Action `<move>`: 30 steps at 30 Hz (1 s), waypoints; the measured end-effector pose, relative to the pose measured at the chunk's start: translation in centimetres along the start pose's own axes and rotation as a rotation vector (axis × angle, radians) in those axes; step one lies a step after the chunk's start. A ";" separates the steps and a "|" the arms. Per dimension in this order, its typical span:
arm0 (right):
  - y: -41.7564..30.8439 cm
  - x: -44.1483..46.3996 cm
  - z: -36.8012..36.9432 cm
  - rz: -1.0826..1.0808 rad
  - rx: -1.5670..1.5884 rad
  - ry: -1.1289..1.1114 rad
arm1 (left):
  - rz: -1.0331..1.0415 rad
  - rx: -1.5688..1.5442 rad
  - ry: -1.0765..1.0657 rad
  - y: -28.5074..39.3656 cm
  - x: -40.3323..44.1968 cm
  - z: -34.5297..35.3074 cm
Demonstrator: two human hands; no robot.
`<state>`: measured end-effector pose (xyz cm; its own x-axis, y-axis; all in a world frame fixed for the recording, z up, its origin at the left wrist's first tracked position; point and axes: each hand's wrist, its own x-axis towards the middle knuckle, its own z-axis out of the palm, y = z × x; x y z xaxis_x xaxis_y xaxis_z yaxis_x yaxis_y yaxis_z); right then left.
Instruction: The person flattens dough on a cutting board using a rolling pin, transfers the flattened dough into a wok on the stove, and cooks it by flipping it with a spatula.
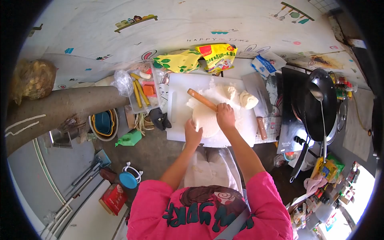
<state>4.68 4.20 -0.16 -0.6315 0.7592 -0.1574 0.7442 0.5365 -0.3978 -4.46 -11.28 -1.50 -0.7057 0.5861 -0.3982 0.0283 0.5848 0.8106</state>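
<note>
On the white board point(176, 108), a sheet of dough point(206, 123) lies flat and fairly wide, so the rolling looks well along for this piece. Two thick lumps point(249, 100) on the far right side are unflattened. The right hand point(226, 117) is closed around the near end of the rolling pin point(200, 98); the left hand point(193, 133) rests at the sheet's left edge, whether pinching it I cannot tell.

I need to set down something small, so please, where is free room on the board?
The board looks bare along its left edge, beside the flat dough, and at lower right, between the right forearm and cleaver handle. Its middle is crowded: rolling pin, both hands, dough lumps. Yellow bags crowd beyond the far edge.
</note>
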 end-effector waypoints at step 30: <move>3.8 -7.7 -1.1 0.125 0.031 0.223 | 0.656 0.829 -0.233 5.8 4.3 0.4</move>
<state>12.60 0.83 0.52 -0.4692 0.8831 -0.0049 0.8039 0.4248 -0.4163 -7.08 -5.15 1.35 -0.2295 0.9639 -0.1351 0.8832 0.2646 0.3872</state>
